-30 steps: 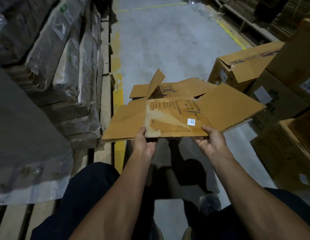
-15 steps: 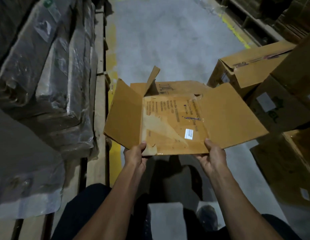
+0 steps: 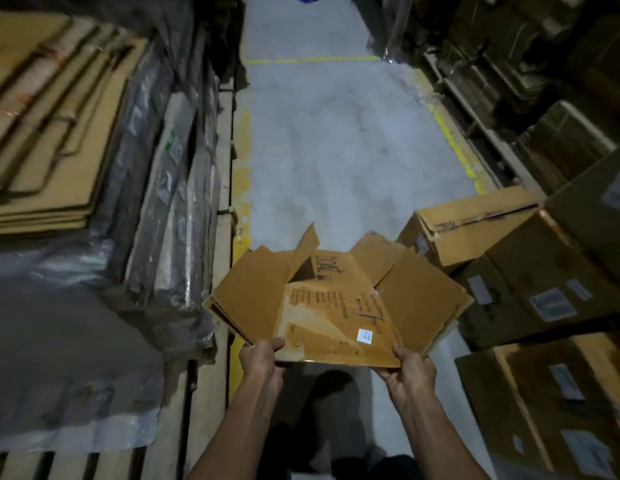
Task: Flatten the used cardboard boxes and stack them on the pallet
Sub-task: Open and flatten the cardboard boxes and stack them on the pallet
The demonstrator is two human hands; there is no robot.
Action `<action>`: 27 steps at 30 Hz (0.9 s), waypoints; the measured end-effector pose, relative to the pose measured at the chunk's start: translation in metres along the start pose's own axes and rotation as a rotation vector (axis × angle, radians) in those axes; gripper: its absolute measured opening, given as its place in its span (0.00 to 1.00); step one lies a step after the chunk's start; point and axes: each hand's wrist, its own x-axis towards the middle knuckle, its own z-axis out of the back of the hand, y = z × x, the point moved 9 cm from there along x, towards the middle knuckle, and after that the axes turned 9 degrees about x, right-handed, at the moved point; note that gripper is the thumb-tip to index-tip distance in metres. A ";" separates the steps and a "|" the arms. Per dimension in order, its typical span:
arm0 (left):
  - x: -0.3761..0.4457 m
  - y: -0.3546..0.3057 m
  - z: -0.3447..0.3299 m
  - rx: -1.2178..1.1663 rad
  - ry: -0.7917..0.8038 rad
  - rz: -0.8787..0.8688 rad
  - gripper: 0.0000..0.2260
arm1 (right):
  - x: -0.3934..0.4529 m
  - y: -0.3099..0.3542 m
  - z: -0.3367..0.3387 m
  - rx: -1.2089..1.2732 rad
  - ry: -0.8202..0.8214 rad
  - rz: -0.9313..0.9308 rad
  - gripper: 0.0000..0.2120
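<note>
Gripping the near edge from both corners, the two hands have the flattened cardboard box (image 3: 336,306) up in the air over the concrete aisle (image 3: 336,150). The left hand (image 3: 261,363) pinches the near left corner, thumb on top and fingers curled underneath. The right hand (image 3: 410,370) does the same at the near right corner, thumb pressed on the upper face. The box lies nearly flat and tilts away from the person, side flaps spread left and right, one small flap at the far end sticking up. A white label (image 3: 364,335) sits on the printed centre panel. To the left, plastic-wrapped bundles (image 3: 170,202) rest on a wooden pallet (image 3: 211,393). To the right, closed cartons (image 3: 544,299) are piled close by. Further off on the left lies a stack of flattened cardboard sheets (image 3: 48,133).
</note>
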 end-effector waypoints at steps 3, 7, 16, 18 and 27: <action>-0.046 -0.024 0.006 0.014 -0.005 0.018 0.15 | -0.048 0.015 -0.004 0.004 -0.025 -0.029 0.21; -0.093 -0.046 0.007 -0.004 -0.030 0.022 0.12 | -0.089 0.043 -0.013 -0.017 -0.023 -0.036 0.21; -0.177 -0.040 -0.040 -0.246 -0.058 -0.064 0.13 | -0.107 0.136 -0.037 -0.118 0.154 -0.043 0.22; -0.197 -0.038 -0.054 -0.315 -0.039 -0.099 0.12 | -0.110 0.160 -0.042 -0.123 0.208 -0.041 0.22; -0.288 -0.077 -0.093 -0.441 -0.043 -0.270 0.07 | -0.149 0.241 -0.080 -0.050 0.428 -0.061 0.21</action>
